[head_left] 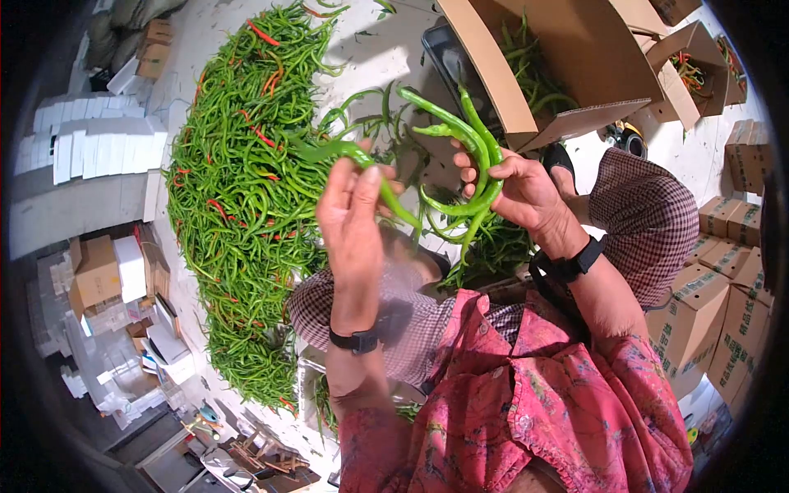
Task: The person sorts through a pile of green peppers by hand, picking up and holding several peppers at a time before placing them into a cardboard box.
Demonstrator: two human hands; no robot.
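My left hand (352, 201) pinches one long green chili pepper (399, 207) between thumb and fingers; its far end is smeared by motion. To its right, my right hand (526, 191) is closed around a small bunch of green chili peppers (486, 148), whose curved ends stick out above and below the fingers. The two hands are apart, raised over my lap. On the left, a big heap of green chili peppers (238, 172) with some red ones spreads over the floor. More green chili peppers lie loose below and beyond my hands.
An open cardboard box (608, 74) with green peppers inside stands at the upper right, beside a dark tray (448, 53). Closed printed cartons (690, 316) are stacked at the right. White stacked sheets or boxes (99, 140) and another carton (94, 271) are at the left.
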